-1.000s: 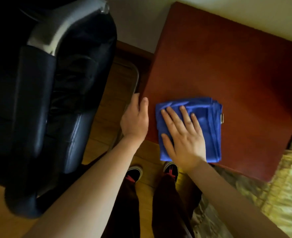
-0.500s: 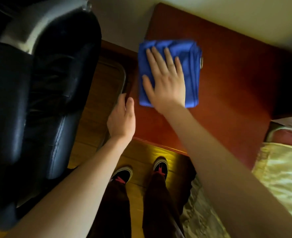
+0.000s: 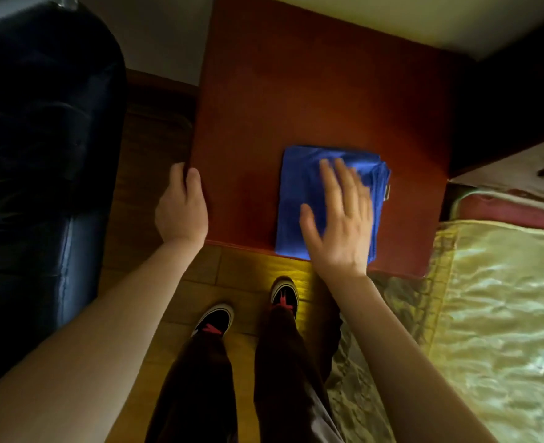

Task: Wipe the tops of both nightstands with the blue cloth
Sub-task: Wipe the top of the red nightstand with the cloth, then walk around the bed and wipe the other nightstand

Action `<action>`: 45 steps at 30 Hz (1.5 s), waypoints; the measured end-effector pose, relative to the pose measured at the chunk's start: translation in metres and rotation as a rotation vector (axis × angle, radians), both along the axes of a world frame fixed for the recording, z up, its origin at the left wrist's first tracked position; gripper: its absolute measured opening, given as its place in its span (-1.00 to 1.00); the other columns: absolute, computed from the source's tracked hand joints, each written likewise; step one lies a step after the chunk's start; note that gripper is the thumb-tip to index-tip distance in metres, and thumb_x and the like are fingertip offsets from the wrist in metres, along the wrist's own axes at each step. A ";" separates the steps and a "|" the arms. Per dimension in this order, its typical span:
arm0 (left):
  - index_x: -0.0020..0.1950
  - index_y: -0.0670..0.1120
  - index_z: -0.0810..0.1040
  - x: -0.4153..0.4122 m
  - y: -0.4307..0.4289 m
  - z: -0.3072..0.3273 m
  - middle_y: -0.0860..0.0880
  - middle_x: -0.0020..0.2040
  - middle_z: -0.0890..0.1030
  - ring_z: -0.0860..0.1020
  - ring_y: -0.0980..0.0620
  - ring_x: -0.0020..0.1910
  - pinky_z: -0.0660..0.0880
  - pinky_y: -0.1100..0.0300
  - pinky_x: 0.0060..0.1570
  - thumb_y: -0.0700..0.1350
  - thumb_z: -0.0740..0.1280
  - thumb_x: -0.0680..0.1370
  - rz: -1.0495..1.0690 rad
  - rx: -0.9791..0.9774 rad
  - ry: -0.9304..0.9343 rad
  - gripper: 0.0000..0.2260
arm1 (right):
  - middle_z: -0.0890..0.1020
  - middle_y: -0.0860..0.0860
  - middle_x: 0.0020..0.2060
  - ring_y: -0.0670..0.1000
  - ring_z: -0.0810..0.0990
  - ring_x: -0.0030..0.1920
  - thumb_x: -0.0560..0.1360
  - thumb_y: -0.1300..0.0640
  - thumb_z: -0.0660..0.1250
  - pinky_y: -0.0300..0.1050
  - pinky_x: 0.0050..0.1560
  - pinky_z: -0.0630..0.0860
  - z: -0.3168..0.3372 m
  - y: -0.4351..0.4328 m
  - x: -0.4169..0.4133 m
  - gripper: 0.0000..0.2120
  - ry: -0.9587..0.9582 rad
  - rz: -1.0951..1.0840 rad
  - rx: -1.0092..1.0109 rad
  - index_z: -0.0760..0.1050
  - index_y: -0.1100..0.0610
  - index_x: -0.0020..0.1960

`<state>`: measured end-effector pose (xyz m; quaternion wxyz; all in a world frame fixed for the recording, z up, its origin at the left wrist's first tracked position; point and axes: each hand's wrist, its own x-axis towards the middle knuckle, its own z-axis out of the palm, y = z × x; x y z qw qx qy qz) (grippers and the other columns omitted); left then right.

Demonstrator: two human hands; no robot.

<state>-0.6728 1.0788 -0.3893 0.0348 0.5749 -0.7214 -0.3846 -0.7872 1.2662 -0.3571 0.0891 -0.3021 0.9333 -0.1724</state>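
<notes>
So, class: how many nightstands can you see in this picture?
1. The red-brown nightstand stands against the wall between the dark armchair and the bed, with the blue cloth on its top. The task's second nightstand is out of view.

- Both forearms are bare up to the edge of the picture; no sleeve covers them.
- The left hand has no ring, no watch and no band at the wrist.
- The right hand looks blurred, so small details on its fingers cannot be told; its wrist is bare too.
- The person wears long dark trousers, loose in cut, that reach down to the shoes.
- The left shoe is black with a white sole rim and a red-pink mark on top.
- The right shoe is the same kind: black, with a light rim and red-pink mark.
</notes>
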 end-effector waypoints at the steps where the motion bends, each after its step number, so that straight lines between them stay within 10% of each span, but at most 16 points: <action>1: 0.33 -0.01 0.38 0.000 0.000 0.000 0.03 -0.03 0.53 0.50 0.01 -0.17 0.39 0.16 -0.19 0.14 -0.07 0.63 -0.002 0.002 0.001 -0.58 | 0.28 0.04 0.52 0.14 0.20 0.52 0.56 -0.11 0.18 0.11 0.49 0.13 0.004 0.008 0.002 -0.39 0.036 -0.128 0.020 0.17 0.06 0.55; 6: 0.37 0.00 0.36 0.001 0.001 0.000 0.05 -0.01 0.51 0.50 0.01 -0.12 0.41 0.13 -0.13 0.16 -0.06 0.63 0.008 0.026 0.013 -0.56 | 0.35 0.18 0.41 0.23 0.34 0.33 0.49 -0.24 0.27 0.01 0.31 0.26 0.011 0.032 0.013 -0.21 -0.168 -0.506 0.137 0.16 0.23 0.50; 13: 0.53 0.03 0.18 0.029 0.011 0.046 -0.06 0.43 0.37 0.42 -0.08 0.33 0.36 0.01 0.30 0.12 0.12 0.60 -0.121 0.262 0.024 -0.49 | 0.56 -0.02 -0.19 0.06 0.58 -0.14 0.41 0.01 0.48 -0.13 -0.23 0.42 0.049 0.012 0.004 -0.65 -0.811 -0.845 -0.232 0.49 0.23 0.01; 16: 0.49 -0.04 0.29 0.047 0.026 0.100 -0.10 0.45 0.36 0.37 -0.09 0.40 0.29 0.03 0.38 0.03 0.17 0.61 -0.242 0.236 0.007 -0.55 | 0.65 0.03 -0.12 0.05 0.65 -0.14 0.42 0.03 0.48 -0.11 -0.20 0.56 0.099 0.014 0.012 -0.72 -0.953 -0.810 -0.376 0.54 0.17 0.02; 23: 0.36 0.00 0.46 0.080 0.060 0.294 0.07 0.26 0.53 0.44 0.14 0.27 0.39 0.24 0.24 0.01 0.15 0.62 -0.702 -0.078 0.194 -0.67 | 0.67 -0.02 -0.13 -0.06 0.64 -0.16 0.46 0.11 0.45 -0.41 -0.40 0.49 0.274 0.073 0.064 -0.86 -0.834 -0.678 -0.511 0.55 0.07 -0.01; 28: 0.37 0.00 0.45 0.142 0.074 0.392 0.09 0.28 0.51 0.42 0.15 0.30 0.37 0.25 0.24 0.06 0.11 0.63 -0.739 -0.141 0.226 -0.64 | 0.64 -0.09 -0.14 -0.06 0.62 -0.12 0.45 0.09 0.46 -0.17 -0.16 0.55 0.378 0.132 0.130 -0.80 -0.702 -0.722 -0.601 0.54 0.09 0.05; 33: 0.33 0.02 0.47 0.225 0.075 0.404 0.09 0.22 0.53 0.47 0.13 0.24 0.41 0.20 0.20 0.09 0.10 0.62 -0.866 -0.021 0.087 -0.65 | 0.69 0.07 -0.14 0.04 0.65 -0.14 0.45 0.13 0.46 0.04 -0.06 0.59 0.409 0.177 0.219 -0.92 -0.612 -0.916 -0.655 0.56 0.05 -0.10; 40: 0.32 0.03 0.49 0.278 0.049 0.380 0.10 0.25 0.51 0.46 0.10 0.27 0.37 0.23 0.16 0.09 0.12 0.62 -1.132 0.097 -0.135 -0.66 | 0.66 0.11 -0.22 -0.12 0.67 -0.31 0.48 0.23 0.41 -0.35 -0.45 0.50 0.414 0.210 0.334 -0.90 -0.541 -1.357 -0.902 0.55 0.25 -0.05; 45: 0.31 -0.03 0.50 0.235 0.061 0.387 0.01 0.27 0.54 0.48 0.04 0.25 0.39 0.19 0.14 0.04 0.12 0.63 -1.302 0.043 -0.099 -0.66 | 0.63 0.06 -0.24 -0.03 0.60 -0.27 0.50 0.16 0.40 -0.22 -0.41 0.49 0.425 0.244 0.383 -0.94 -0.443 -1.564 -1.011 0.53 0.14 -0.10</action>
